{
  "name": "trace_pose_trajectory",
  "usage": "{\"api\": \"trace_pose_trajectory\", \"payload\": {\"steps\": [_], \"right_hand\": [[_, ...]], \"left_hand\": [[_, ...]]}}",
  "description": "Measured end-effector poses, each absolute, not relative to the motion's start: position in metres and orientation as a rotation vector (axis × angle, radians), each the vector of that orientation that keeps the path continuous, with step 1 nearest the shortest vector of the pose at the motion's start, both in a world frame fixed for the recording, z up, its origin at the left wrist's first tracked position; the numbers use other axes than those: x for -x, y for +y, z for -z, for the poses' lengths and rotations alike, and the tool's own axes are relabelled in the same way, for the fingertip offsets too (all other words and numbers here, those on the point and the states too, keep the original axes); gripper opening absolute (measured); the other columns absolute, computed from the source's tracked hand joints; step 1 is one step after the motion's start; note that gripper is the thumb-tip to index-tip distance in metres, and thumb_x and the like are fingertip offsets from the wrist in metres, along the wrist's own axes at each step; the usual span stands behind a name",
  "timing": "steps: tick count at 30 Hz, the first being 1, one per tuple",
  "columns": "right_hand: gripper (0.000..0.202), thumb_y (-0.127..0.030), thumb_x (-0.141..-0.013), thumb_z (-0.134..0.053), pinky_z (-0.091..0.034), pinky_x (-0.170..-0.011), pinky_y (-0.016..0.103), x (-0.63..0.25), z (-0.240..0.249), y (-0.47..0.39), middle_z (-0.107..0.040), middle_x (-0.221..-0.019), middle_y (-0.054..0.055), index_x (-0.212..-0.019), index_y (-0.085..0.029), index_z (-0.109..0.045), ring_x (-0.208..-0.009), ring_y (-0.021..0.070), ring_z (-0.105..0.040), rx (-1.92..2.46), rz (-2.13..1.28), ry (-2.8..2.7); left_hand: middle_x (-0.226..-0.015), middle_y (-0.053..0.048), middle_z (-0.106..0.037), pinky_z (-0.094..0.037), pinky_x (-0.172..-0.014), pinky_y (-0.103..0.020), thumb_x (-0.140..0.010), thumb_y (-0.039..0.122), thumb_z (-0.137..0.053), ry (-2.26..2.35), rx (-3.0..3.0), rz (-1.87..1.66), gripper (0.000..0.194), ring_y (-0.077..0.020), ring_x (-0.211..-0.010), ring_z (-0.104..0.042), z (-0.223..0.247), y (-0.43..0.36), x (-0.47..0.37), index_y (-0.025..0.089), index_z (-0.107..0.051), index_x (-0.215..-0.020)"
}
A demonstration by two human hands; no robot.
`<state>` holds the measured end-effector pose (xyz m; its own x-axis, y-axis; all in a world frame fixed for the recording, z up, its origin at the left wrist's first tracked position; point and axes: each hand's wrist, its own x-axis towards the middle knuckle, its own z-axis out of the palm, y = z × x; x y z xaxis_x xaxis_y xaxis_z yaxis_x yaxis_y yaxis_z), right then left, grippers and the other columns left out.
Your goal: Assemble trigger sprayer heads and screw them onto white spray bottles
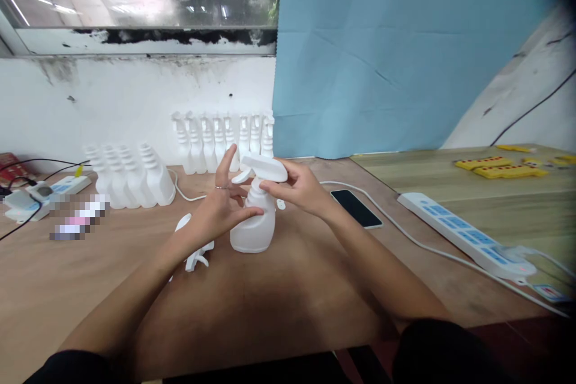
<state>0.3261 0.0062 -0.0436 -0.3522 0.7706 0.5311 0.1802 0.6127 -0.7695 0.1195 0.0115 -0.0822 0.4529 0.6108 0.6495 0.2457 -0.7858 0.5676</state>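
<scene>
A white spray bottle point(252, 233) stands upright on the brown table in front of me, its trigger sprayer head point(265, 168) seated on the neck. My left hand point(227, 204), with a ring on one finger, grips the bottle's shoulder, thumb across the front and index finger raised. From the right, my right hand point(299, 188) is closed around the back of the sprayer head, near the neck. Beside my left wrist lie loose white trigger heads point(198, 257), partly hidden by the forearm.
Several bottles with sprayer heads point(218, 141) line the wall; several without heads point(130, 177) stand left. A phone point(357, 208) and a power strip point(463, 231) with a white cable lie right. Another power strip point(58, 192) is far left. Yellow pieces point(499, 167) sit far right.
</scene>
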Motion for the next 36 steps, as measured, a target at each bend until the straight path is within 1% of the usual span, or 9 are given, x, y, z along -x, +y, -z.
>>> {"api": "trace_pose_trajectory", "payload": {"steps": [2,4,9,16,21,23,28,32,36], "right_hand": [[0.019,-0.033,-0.08,-0.068,-0.042,-0.062,0.025,-0.324,0.044,0.007,-0.059,-0.08,0.001,-0.085,-0.016,-0.062,-0.071,0.0133,-0.054,0.78,-0.75,-1.849],[0.019,-0.032,-0.079,-0.069,-0.043,-0.063,0.025,-0.322,0.046,0.008,-0.061,-0.081,0.002,-0.088,-0.016,-0.063,-0.073,0.0138,-0.056,0.79,-0.746,-1.827],[0.026,-0.037,-0.078,-0.073,-0.048,-0.068,0.026,-0.313,0.064,0.019,-0.064,-0.085,0.002,-0.093,-0.018,-0.064,-0.079,0.0157,-0.061,0.713,-0.927,-1.67],[0.029,-0.038,-0.078,-0.076,-0.052,-0.076,0.027,-0.3,0.084,0.033,-0.067,-0.093,0.001,-0.099,-0.022,-0.066,-0.086,0.016,-0.064,0.556,-1.023,-1.53],[0.031,-0.038,-0.08,-0.074,-0.053,-0.085,0.033,-0.309,0.083,0.034,-0.067,-0.105,0.004,-0.106,-0.022,-0.067,-0.095,0.0194,-0.065,0.508,-1.075,-1.618],[0.036,-0.038,-0.08,-0.074,-0.053,-0.087,0.035,-0.31,0.082,0.034,-0.067,-0.109,0.005,-0.11,-0.021,-0.065,-0.097,0.0211,-0.066,0.477,-1.142,-1.644],[0.048,-0.034,-0.067,-0.084,-0.054,-0.086,0.035,-0.298,0.088,0.031,-0.07,-0.101,0.004,-0.107,-0.022,-0.059,-0.097,0.0223,-0.067,0.486,-1.229,-1.43],[0.047,-0.043,-0.072,-0.078,-0.054,-0.088,0.04,-0.292,0.093,0.029,-0.071,-0.101,0.007,-0.108,-0.02,-0.06,-0.097,0.0251,-0.068,0.377,-1.382,-1.357],[0.045,-0.034,-0.07,-0.081,-0.055,-0.082,0.037,-0.294,0.097,0.031,-0.071,-0.095,0.003,-0.107,-0.022,-0.058,-0.089,0.0225,-0.069,0.379,-1.372,-1.308]], "left_hand": [[-0.114,-0.01,-0.066,-0.059,-0.073,-0.033,-0.08,0.035,-0.078,0.669,-2.338,-1.314,0.103,-0.0229,-0.091,-0.07,0.088,0.016,-0.119,0.032,-0.008,-0.156],[-0.114,-0.009,-0.066,-0.06,-0.074,-0.033,-0.08,0.033,-0.079,0.683,-2.367,-1.283,0.107,-0.0241,-0.095,-0.07,0.089,0.016,-0.118,0.036,-0.003,-0.156],[-0.116,-0.007,-0.062,-0.061,-0.061,-0.028,-0.076,0.026,-0.082,0.667,-2.282,-1.268,0.106,-0.0161,-0.072,-0.07,0.082,0.015,-0.118,0.039,-0.011,-0.153],[-0.132,-0.005,-0.042,-0.063,-0.06,-0.026,-0.071,0.022,-0.084,0.656,-2.163,-1.407,0.097,-0.0083,-0.067,-0.067,0.088,0.019,-0.121,0.041,-0.02,-0.14],[-0.111,0.0,-0.05,-0.062,-0.06,-0.025,-0.072,0.021,-0.084,0.601,-2.161,-1.395,0.094,-0.0086,-0.065,-0.066,0.09,0.021,-0.122,0.037,-0.019,-0.139],[-0.113,-0.001,-0.05,-0.062,-0.061,-0.026,-0.073,0.023,-0.084,0.565,-2.156,-1.432,0.091,-0.008,-0.065,-0.065,0.092,0.022,-0.123,0.037,-0.021,-0.138],[-0.101,0.002,-0.053,-0.061,-0.064,-0.026,-0.075,0.023,-0.082,0.585,-2.081,-1.388,0.089,-0.0105,-0.069,-0.068,0.097,0.02,-0.127,0.037,-0.019,-0.137],[-0.106,0.0,-0.054,-0.062,-0.069,-0.031,-0.074,0.026,-0.082,0.635,-2.036,-1.39,0.089,-0.0144,-0.077,-0.07,0.098,0.018,-0.128,0.036,-0.019,-0.137],[-0.096,0.002,-0.054,-0.061,-0.067,-0.029,-0.076,0.025,-0.081,0.565,-2.069,-1.398,0.087,-0.0131,-0.073,-0.068,0.097,0.019,-0.128,0.032,-0.019,-0.137]]}}
